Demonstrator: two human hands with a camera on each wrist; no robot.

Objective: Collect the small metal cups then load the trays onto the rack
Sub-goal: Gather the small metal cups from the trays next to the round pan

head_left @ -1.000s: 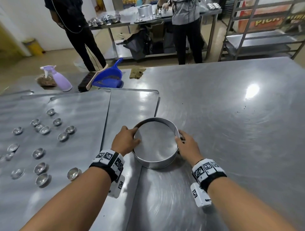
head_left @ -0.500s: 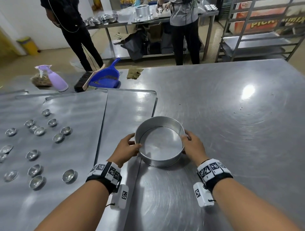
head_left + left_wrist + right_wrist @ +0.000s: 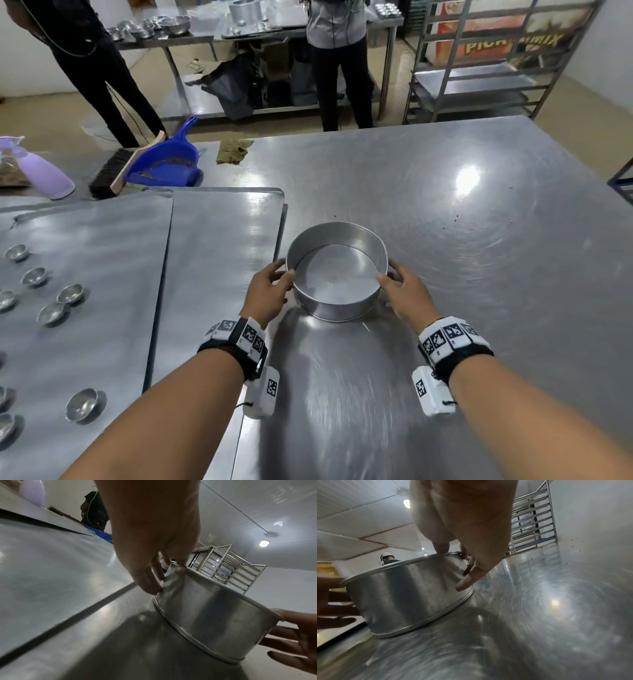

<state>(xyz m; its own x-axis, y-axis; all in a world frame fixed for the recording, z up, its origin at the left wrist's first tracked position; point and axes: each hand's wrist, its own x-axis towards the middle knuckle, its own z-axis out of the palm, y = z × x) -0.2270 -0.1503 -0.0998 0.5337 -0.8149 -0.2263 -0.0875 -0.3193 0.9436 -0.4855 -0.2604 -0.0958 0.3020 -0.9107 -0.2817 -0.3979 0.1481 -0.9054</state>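
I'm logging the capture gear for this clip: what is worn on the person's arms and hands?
The left hand and right hand are bare, with no gloves, and the forearms have no sleeves. Each wrist carries a black strap, the left wristband and the right wristband, covered with white blocks printed with black square markers. Below each hangs a small white box, also marked; a thin cord trails from the left one.

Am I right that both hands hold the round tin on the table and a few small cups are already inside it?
Not quite. Both hands, left hand and right hand, do hold the tin on the table, but the tin is empty. The head view shows its bare bottom; the cups are on the tray to the left.
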